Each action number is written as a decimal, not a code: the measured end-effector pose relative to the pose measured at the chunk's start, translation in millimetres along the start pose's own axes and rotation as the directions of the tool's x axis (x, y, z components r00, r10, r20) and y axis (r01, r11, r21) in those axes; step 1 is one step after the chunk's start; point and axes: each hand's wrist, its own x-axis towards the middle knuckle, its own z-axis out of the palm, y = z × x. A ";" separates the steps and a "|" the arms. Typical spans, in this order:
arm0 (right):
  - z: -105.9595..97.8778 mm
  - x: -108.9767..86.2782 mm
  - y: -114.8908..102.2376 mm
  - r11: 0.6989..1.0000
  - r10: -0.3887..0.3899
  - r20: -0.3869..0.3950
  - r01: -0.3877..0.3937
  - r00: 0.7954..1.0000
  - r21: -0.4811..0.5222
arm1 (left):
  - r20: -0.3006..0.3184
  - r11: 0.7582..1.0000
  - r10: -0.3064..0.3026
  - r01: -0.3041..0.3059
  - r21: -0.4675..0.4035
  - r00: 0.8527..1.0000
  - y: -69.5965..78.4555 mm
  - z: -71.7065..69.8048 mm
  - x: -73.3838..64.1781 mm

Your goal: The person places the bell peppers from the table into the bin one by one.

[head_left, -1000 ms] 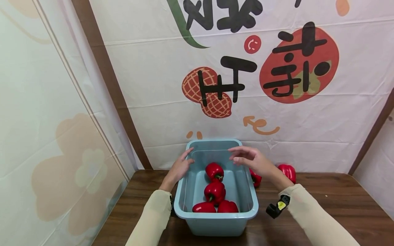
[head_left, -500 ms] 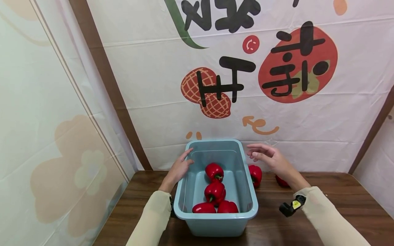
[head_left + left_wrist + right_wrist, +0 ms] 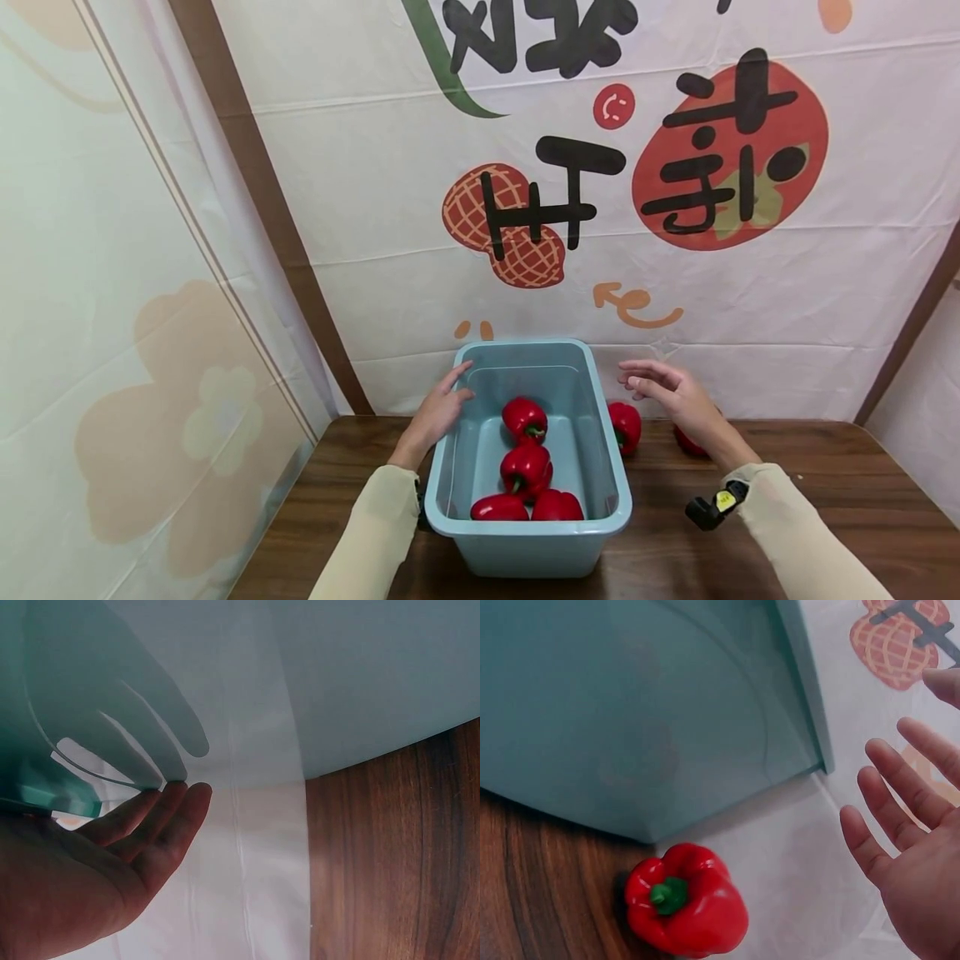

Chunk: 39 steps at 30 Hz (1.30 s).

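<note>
A light blue plastic basin stands on the table with several red bell peppers inside. My left hand rests at its left rim, thumb and index finger reaching over the edge. In the left wrist view the other fingers lie nearly straight against the outer wall. My right hand hovers right of the basin, fingers relaxed and spread, holding nothing. Below it a red bell pepper with a green stem sits beside the basin. Another bell pepper is partly hidden behind the right wrist.
The brown wooden table runs to a white printed curtain close behind the basin. A second curtain hangs on the left. Black straps with cameras sit on both wrists.
My right hand has moved from over the basin's far right rim outward to the right, uncovering the pepper beside the basin. The left hand and the peppers in the basin have stayed in place.
</note>
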 end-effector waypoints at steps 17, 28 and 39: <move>8.6 -0.6 39.4 0.994 0.112 -0.060 -0.113 0.992 -0.009 | -0.023 1.000 0.010 -0.010 0.006 1.000 0.6 1.0 0.3; 17.5 -1.3 71.6 0.959 0.283 -0.076 -0.281 0.956 0.034 | -0.017 1.000 0.012 -0.013 -0.009 1.000 2.1 1.2 0.0; 29.8 0.6 102.9 0.931 0.362 -0.049 -0.359 0.931 0.065 | -0.021 1.000 0.010 -0.010 -0.016 1.000 0.9 1.3 2.2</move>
